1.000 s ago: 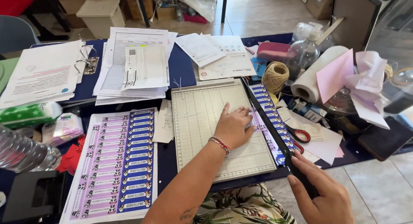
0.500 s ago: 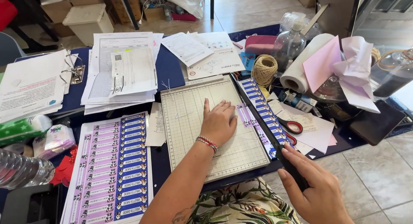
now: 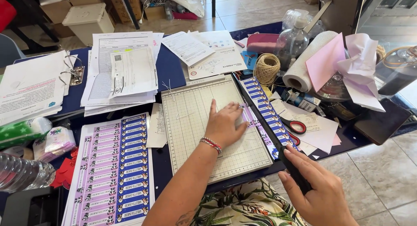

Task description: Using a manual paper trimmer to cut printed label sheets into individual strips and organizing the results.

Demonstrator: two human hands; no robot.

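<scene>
While left hand [image 3: 226,124] lies flat, fingers spread, pinning label strip [image 3: 265,111] on paper trimmer board [image 3: 217,126], right hand [image 3: 319,193] closes round black cutter arm [image 3: 269,130] at its near end. Step, by my reading: mid-cut; next needs steady press, strip unmoved. Strip part under palm hidden; blade edge unclear.

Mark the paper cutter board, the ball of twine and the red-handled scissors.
paper cutter board [image 3: 204,152], head view, bare gridded surface below the left hand.
ball of twine [image 3: 266,69], head view, middle of the wound side.
red-handled scissors [image 3: 296,126], head view, on the upper red handle loop.
</scene>
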